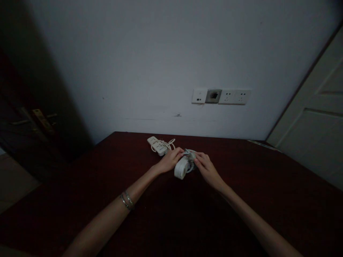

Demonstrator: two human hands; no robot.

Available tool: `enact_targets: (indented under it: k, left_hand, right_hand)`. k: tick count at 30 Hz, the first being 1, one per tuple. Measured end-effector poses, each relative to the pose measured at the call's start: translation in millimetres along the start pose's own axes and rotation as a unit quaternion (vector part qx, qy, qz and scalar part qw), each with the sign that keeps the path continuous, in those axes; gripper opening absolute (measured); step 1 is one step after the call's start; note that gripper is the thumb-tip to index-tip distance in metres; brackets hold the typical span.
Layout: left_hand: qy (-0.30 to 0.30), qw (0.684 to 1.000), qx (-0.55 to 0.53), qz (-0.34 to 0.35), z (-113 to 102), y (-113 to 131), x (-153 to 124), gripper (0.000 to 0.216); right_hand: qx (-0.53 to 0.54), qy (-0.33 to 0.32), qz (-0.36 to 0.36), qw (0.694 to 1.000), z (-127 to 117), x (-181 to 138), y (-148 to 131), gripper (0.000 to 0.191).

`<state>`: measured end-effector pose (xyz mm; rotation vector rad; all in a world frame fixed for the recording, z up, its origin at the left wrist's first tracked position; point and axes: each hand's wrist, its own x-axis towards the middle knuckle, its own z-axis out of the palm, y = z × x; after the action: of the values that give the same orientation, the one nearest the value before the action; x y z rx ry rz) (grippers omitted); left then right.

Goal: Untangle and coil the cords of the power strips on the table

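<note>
A white power strip (181, 167) with its cord wound around it lies on the dark red table (241, 200), far from me. My left hand (170, 160) is closed on the cord at the strip's far end. My right hand (206, 168) pinches the same cord bundle from the right side. A second white power strip (158, 145) with a looped cord lies just behind my left hand, near the table's back edge. Thin bracelets sit on my left forearm.
A row of white wall sockets (222, 96) is set in the wall above the table. A dark door with a brass handle (40, 120) stands at the left. A pale door (316, 121) is at the right.
</note>
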<state>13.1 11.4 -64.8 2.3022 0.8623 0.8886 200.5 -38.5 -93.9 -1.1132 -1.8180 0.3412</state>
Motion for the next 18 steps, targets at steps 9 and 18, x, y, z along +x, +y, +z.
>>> enact_targets:
  k: [9, 18]
  left_hand:
    - [-0.018, 0.996, -0.076, -0.053, 1.4, 1.1, 4.0, 0.016]
    - [-0.074, 0.983, -0.141, -0.094, -4.5, 4.2, 4.9, 0.012]
  right_hand:
    - [0.179, -0.099, 0.13, 0.97, -21.4, 11.3, 2.0, 0.038]
    - [0.156, -0.089, 0.137, 0.974, -18.9, 9.4, 5.0, 0.043]
